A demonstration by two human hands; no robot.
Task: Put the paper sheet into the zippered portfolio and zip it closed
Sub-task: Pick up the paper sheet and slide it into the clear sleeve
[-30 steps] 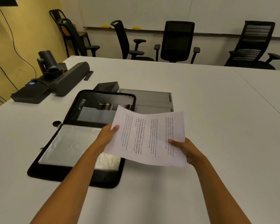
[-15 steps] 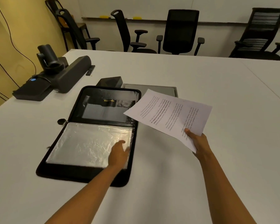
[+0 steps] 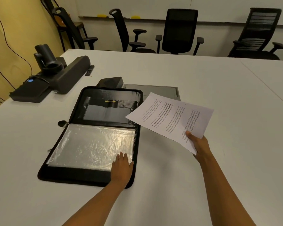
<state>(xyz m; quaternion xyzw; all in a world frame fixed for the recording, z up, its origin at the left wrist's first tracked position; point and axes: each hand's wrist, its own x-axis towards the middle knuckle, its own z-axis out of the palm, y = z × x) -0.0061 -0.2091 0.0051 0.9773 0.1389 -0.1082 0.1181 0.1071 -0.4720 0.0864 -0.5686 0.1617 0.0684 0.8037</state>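
Note:
The black zippered portfolio (image 3: pixel 75 176) lies open flat on the white table (image 3: pixel 219 95), with a clear plastic sleeve on its near half and a pocket in its far half. My left hand (image 3: pixel 122 167) rests flat, fingers apart, on the sleeve's near right corner. A printed paper sheet (image 3: pixel 168 118) hangs in the air to the right of the portfolio, its left corner over the far half's right edge. My right hand (image 3: pixel 197 143) pinches the sheet's near right corner.
A grey panel (image 3: pixel 153 90) and a small black box (image 3: pixel 111 81) lie just behind the portfolio. A black speaker bar with a camera (image 3: pixel 55 75) sits at the far left. Several office chairs (image 3: pixel 178 30) stand along the table's far edge.
My left hand let go of the sheet and moved down onto the portfolio's plastic sleeve. My right hand carried the sheet to the right and turned it.

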